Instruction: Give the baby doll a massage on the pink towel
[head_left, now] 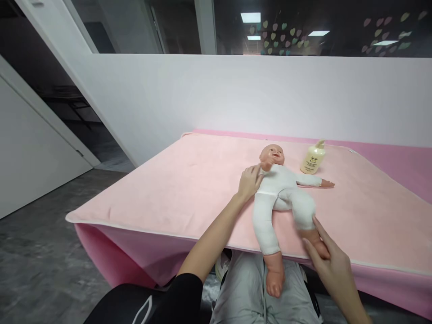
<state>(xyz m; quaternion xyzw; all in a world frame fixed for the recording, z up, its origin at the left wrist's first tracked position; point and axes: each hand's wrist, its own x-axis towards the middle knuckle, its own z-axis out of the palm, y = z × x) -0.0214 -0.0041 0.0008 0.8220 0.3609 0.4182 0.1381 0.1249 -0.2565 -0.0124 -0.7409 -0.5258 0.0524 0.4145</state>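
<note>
One doll (280, 198) lies on its back on the pink table (189, 189), near the front edge, one leg hanging over it; one pump bottle (313, 158) stands upright just beside the doll's head, near the far edge. The left hand (249, 181) rests at the doll's shoulder, fingers loosely curled, touching; the right hand (329, 261) has its fingers closed on the doll's other foot; wide bare cloth lies to the left.

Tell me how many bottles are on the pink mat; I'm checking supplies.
1. A pale yellow pump bottle stands upright on the pink mat, just beyond the doll, near its outstretched arm. No other shows; none seems hidden.
</note>
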